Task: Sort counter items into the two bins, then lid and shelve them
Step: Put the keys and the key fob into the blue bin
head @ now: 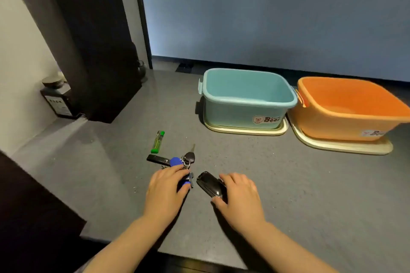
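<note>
A blue bin [248, 97] and an orange bin [348, 111] stand open at the back right of the grey counter [310, 184], each resting on its cream lid [246, 129]. A green lighter [157, 142] lies left of centre. Just below it is a bunch of keys [177, 160] with blue tags and a black strap. My left hand [165, 193] is closed over the bunch's near end. My right hand [240, 197] grips a black car key fob [208, 183] that lies on the counter.
A dark bottle with a label [56, 99] stands at the far left by a black panel [99, 51]. A small dark jar [142, 70] sits behind it. The counter's front edge runs below my forearms.
</note>
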